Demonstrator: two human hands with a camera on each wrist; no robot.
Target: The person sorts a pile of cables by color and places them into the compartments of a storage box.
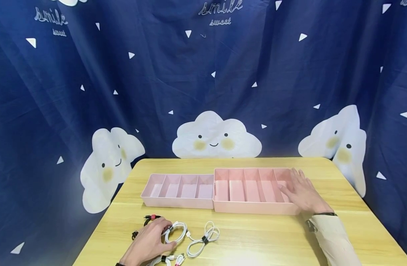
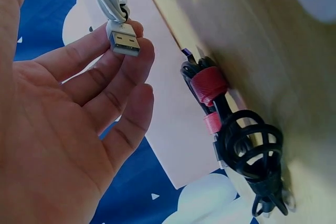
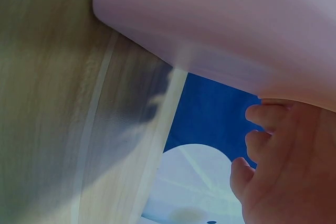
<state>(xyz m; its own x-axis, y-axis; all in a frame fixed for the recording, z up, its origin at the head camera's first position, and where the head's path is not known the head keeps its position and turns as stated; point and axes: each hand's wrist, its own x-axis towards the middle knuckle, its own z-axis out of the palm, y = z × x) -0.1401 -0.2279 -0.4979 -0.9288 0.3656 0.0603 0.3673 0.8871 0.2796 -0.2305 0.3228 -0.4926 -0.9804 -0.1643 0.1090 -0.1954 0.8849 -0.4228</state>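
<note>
My left hand (image 1: pixel 149 239) holds a coiled white USB cable (image 1: pixel 179 236) at the front left, its fingers and thumb about the coil. In the left wrist view the cable's metal USB plug (image 2: pixel 126 43) lies against the fingertips. Beyond that hand are black cables (image 2: pixel 249 145) bundled with red straps. My right hand (image 1: pixel 306 194) rests at the right end of a pink divided box (image 1: pixel 256 207), thumb over the end compartment. In the right wrist view several of its fingers (image 3: pixel 257 145) extend outside the box wall (image 3: pixel 220 40).
A lilac divided box (image 1: pixel 176 202) stands end to end with the pink box on the wooden table (image 1: pixel 256 240). Another white cable (image 1: pixel 196 242) with a black strap lies right of the left hand; more white cables (image 1: pixel 168 258) lie nearer. A dark blue curtain (image 1: pixel 223 92) hangs behind.
</note>
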